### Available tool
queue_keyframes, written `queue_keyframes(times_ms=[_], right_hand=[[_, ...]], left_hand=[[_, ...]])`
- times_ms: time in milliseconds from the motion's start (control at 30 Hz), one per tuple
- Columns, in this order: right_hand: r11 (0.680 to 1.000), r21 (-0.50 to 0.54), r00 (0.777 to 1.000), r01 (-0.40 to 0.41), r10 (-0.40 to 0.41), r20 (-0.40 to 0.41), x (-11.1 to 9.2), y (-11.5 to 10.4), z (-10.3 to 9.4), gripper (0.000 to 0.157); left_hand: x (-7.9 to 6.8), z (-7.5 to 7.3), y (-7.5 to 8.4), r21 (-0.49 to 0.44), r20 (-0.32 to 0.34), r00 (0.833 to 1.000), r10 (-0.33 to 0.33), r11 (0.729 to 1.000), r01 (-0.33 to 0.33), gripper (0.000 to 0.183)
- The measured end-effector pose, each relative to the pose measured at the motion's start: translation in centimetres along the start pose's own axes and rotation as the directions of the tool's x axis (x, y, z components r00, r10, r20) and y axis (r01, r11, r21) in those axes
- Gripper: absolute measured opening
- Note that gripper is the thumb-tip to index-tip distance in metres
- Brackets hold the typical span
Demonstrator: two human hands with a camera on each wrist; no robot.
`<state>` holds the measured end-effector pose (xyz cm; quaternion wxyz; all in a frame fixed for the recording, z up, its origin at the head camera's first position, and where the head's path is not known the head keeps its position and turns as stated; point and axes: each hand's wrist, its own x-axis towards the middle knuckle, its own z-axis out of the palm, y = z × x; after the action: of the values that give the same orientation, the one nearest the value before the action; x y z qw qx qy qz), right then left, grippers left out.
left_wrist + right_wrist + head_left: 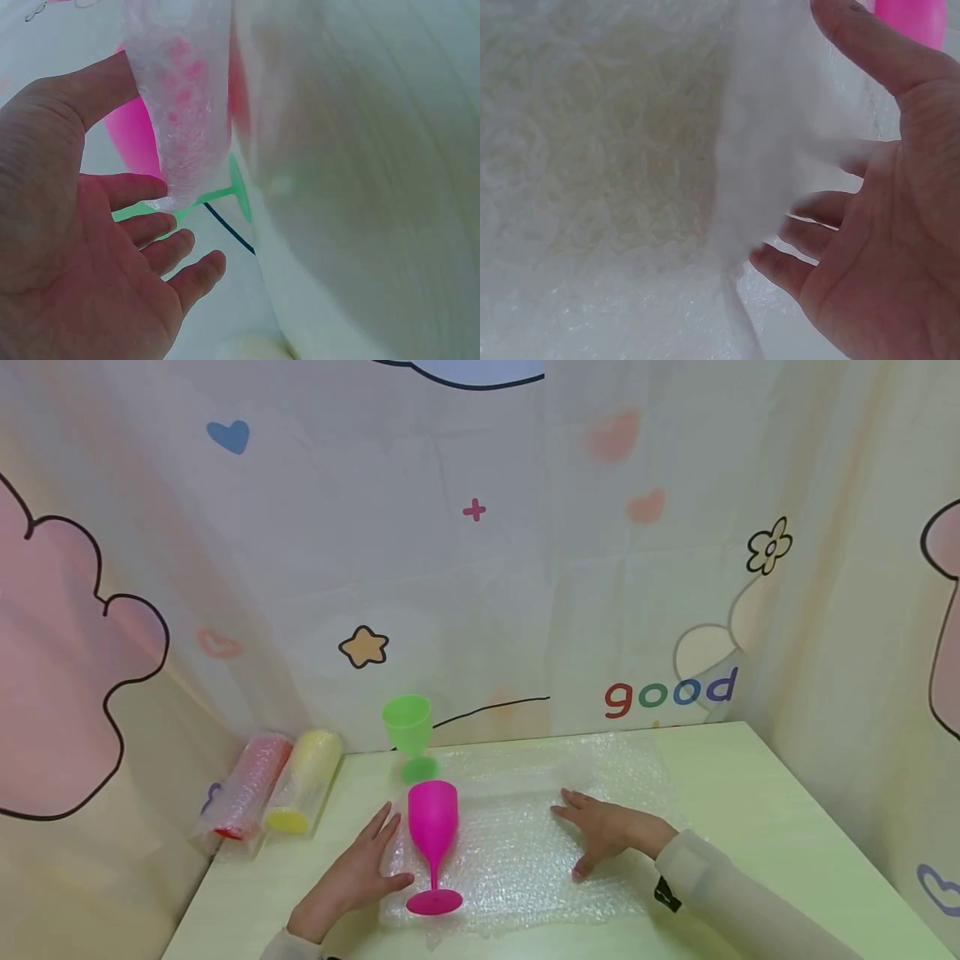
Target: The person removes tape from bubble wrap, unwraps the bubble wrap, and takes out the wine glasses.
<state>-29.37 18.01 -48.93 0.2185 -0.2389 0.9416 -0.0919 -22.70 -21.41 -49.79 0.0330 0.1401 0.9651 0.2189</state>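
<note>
A hot-pink goblet (433, 817) stood upright over the left part of a clear sheet of bubble wrap (495, 860), which was spread on the pale bench (738, 793) and reached back towards its rear edge. The person's left hand (356, 868) was just beside the goblet, on the side facing the bench's left edge. Its grip was wide, thumb and fingers well apart; in the left wrist view a flap of wrap crossed the thumb. The right hand (603, 828) was over the wrap's right half, its grip wide too, the fingers spread and some tips veiled by a hazy fold of plastic.

A green goblet (407, 727) stood upright behind the pink one, near the bench's rear edge. By the rear left corner, two bubble-wrapped bundles lay side by side: a red bundle (253, 785) along the left edge and a yellow bundle (307, 781) inward of it. A printed curtain (525, 593) hung behind.
</note>
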Motion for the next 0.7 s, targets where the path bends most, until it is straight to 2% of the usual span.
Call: queue_keyframes(times_ms=[267,500,700], right_hand=[[1.0,0.007,1.0,-0.003,0.003,0.004,0.0,0.1,0.0,0.105],[1.0,0.006,1.0,-0.001,0.001,0.001,0.0,0.1,0.0,0.105],[1.0,0.012,1.0,-0.005,0.005,0.0,0.0,0.1,0.1,0.105]], left_hand=[[0.2,0.9,-1.4,0.035,0.022,0.999,-0.03,0.999,0.03,0.092],[0.4,1.1,-1.9,0.126,0.019,1.0,0.012,0.992,-0.015,0.09],[0.5,1.0,-2.0,0.127,0.081,0.996,-0.042,0.991,0.031,0.09]])
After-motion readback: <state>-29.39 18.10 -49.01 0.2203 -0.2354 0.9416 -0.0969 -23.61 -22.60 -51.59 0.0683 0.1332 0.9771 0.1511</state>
